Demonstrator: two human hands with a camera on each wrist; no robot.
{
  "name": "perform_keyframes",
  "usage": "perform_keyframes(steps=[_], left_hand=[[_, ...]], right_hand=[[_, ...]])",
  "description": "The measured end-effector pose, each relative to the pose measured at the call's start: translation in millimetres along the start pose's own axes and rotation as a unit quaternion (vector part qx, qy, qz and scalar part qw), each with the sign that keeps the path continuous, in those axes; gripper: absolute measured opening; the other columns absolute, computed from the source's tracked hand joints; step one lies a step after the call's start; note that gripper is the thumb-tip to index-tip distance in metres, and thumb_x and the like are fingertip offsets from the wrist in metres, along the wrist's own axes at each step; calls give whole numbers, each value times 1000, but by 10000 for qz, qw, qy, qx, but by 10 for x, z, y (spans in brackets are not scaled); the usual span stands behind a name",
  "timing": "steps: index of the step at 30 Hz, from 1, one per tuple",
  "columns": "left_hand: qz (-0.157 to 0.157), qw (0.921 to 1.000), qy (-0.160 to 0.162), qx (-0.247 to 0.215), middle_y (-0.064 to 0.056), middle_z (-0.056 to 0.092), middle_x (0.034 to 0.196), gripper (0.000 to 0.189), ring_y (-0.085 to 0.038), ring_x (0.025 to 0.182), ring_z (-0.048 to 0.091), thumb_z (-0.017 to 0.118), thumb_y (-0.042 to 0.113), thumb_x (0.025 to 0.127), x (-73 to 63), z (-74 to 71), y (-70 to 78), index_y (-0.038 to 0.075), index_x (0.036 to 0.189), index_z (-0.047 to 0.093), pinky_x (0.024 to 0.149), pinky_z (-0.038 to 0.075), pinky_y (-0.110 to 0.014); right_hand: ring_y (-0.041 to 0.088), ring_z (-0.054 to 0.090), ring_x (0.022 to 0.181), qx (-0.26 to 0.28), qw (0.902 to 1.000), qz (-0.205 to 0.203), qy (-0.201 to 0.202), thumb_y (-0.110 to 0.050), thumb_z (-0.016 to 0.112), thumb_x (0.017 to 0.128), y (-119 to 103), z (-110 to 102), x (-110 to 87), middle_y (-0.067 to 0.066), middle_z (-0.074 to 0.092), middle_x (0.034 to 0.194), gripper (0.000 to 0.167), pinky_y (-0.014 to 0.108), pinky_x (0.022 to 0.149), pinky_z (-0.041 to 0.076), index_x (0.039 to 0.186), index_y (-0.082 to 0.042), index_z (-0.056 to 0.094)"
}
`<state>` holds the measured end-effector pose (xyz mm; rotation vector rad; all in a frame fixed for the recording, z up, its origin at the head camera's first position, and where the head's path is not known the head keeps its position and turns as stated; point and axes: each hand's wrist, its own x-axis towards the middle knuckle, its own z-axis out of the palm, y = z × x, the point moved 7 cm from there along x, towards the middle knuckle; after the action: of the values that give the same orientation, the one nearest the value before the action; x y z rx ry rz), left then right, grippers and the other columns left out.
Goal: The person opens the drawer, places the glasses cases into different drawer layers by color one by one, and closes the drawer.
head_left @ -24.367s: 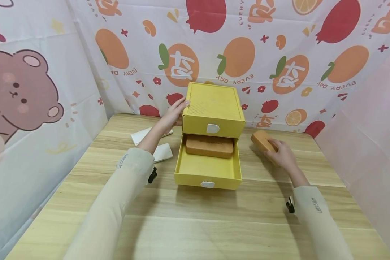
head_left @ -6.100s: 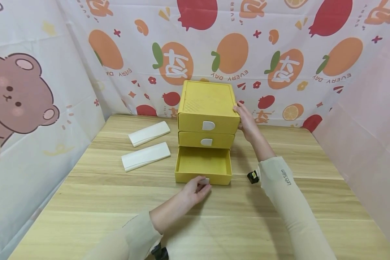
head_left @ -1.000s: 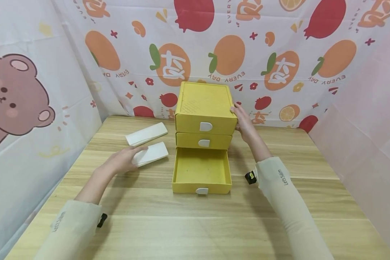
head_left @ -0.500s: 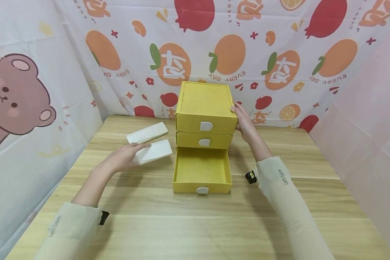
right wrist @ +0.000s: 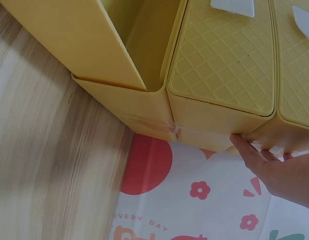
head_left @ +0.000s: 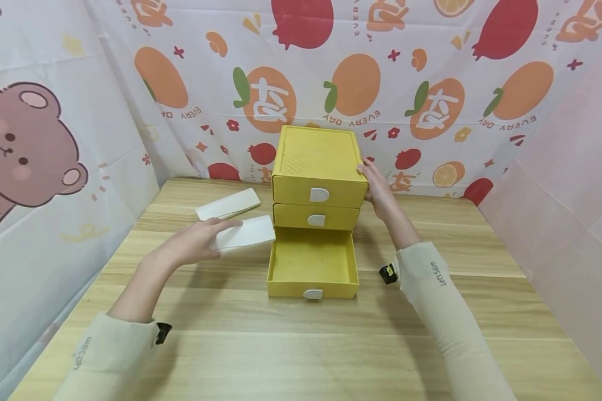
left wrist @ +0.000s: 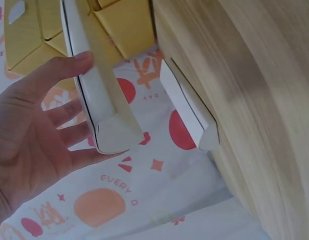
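Note:
My left hand (head_left: pixel 193 243) grips a white glasses case (head_left: pixel 249 231) by its left end, thumb on one side and fingers on the other. In the left wrist view the held case (left wrist: pixel 97 107) is lifted off the table. Its right end comes up to the left edge of the pulled-out bottom drawer (head_left: pixel 313 289) of a yellow three-drawer cabinet (head_left: pixel 321 153). That drawer shows a bare floor; the top and middle drawers are closed. My right hand (head_left: pixel 378 189) rests against the cabinet's right side near the top front corner, fingers touching the wall (right wrist: pixel 219 122).
Behind the left hand, a second white glasses case (head_left: pixel 229 204) lies on the wooden table (head_left: pixel 301 345). A fruit-printed cloth (head_left: pixel 356 83) hangs just behind the cabinet, and a bear-printed cloth (head_left: pixel 25 145) on the left.
Earlier the middle drawer stood open holding a brown case; later it was closed and the bottom drawer pulled out. In the last second my left hand has raised the white case and carried it right.

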<state>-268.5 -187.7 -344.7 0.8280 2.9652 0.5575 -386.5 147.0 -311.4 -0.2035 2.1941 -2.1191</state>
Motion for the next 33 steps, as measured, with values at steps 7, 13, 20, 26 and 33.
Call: perform_keyframes(steps=[7,13,20,26,33], left_hand=[[-15,9999,-71,-103,-23,47,127,67,-37,108,49,64,-8,71,-12,-19,82,12,133,49,63,44,-34],[58,9999,-89,-48,-21,49,126,67,-32,100,53,67,-7,70,-32,-29,123,11,133,49,66,44,-35],[240,9996,-150,42,-17,53,122,66,-27,89,53,69,-7,68,15,-13,269,10,130,53,61,45,-33],[303,9989,-367,-19,-15,55,120,67,-22,80,51,65,-9,68,107,37,420,14,130,53,55,41,-28],[321,9975,-615,152,-16,50,127,69,-20,78,54,65,-5,69,256,117,596,21,132,52,51,39,-28]], right_hand=[[27,40,118,68,9999,76,61,-33,42,96,19,-4,0,6,24,146,56,46,95,35,147,-22,22],[29,40,119,160,9998,103,109,-31,42,96,23,-15,-7,7,24,146,56,46,95,35,147,-21,23],[29,40,119,183,9998,39,34,-30,42,96,-2,-7,-25,7,24,146,55,46,95,34,147,-21,23],[28,40,118,112,9999,56,35,-32,42,96,7,0,-12,8,26,145,55,46,95,34,147,-22,23],[28,41,117,71,10000,41,32,-33,43,95,2,1,-3,8,27,144,56,46,94,35,147,-21,23]])
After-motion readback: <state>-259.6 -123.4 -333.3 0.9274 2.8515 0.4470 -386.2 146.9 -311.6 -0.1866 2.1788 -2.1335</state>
